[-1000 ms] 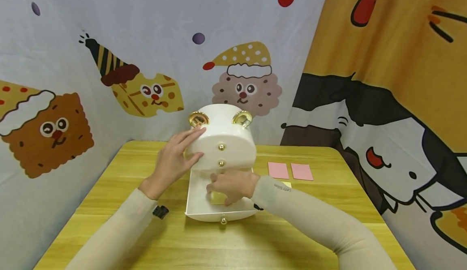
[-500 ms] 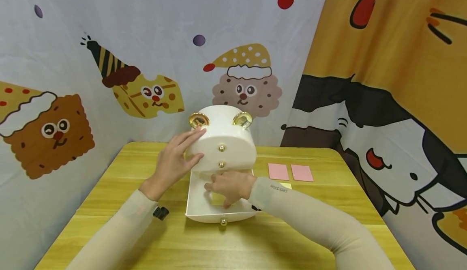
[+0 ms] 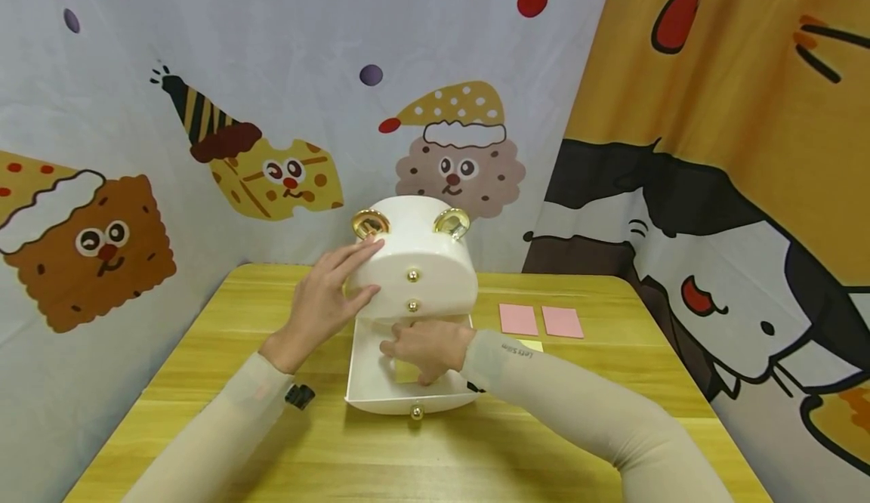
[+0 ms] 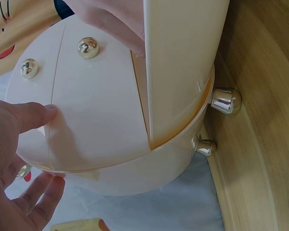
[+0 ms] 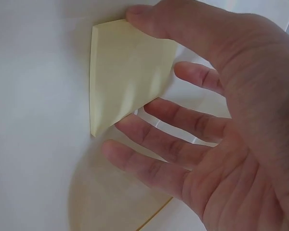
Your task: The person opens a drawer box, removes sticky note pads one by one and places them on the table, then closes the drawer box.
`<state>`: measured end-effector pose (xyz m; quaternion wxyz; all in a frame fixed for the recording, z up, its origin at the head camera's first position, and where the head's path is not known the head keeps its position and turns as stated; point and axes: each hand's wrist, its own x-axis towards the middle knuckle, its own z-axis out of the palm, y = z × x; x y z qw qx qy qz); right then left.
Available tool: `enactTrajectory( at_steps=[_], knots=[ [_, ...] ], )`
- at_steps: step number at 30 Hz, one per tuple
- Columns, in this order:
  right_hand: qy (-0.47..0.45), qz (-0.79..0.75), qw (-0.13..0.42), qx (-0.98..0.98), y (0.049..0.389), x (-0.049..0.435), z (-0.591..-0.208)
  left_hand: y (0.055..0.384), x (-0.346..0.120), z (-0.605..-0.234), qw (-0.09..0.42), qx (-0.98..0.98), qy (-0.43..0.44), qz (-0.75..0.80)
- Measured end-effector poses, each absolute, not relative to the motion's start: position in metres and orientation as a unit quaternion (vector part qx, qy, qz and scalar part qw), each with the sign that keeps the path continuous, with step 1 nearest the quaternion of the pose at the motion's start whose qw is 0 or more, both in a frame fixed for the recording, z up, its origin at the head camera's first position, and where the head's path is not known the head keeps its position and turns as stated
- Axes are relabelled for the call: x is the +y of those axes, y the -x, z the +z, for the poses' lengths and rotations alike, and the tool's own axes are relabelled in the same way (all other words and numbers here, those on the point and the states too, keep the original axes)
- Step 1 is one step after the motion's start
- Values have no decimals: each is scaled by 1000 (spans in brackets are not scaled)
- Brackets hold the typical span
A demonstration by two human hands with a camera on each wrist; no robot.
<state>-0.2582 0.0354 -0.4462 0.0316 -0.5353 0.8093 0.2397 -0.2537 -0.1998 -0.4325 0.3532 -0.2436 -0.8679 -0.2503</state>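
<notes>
A white cabinet (image 3: 445, 280) with gold ear-like rings and gold ball knobs stands on the table, its bottom drawer (image 3: 370, 390) pulled out. My left hand (image 3: 319, 303) holds the cabinet's left side; in the left wrist view the thumb lies on the front face and fingertips touch the side wall. Inside the drawer is my right hand (image 3: 435, 348), over a pale yellow sticky note pad (image 5: 127, 72). In the right wrist view, the thumb is on one edge of the pad and two fingertips are at the opposite edge. The pad lies flat against the drawer's white floor.
Two pink sticky note pads (image 3: 519, 319) lie side by side right of the cabinet. Another yellow pad (image 3: 532, 345) is partly hidden behind the right sleeve (image 3: 564, 382). A cartoon-printed curtain (image 3: 299, 72) hangs behind the wooden table (image 3: 448, 458).
Over the last second my right hand has shifted slightly left within the drawer, still at the yellow pad. The left hand and cabinet have stayed in place.
</notes>
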Motion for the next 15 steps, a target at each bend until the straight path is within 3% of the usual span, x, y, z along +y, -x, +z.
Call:
enactTrajectory(
  at_steps=[15],
  knots=[
    [537, 220, 58, 813, 258, 36, -443, 254, -201, -433, 354, -867, 245, -251]
  ],
)
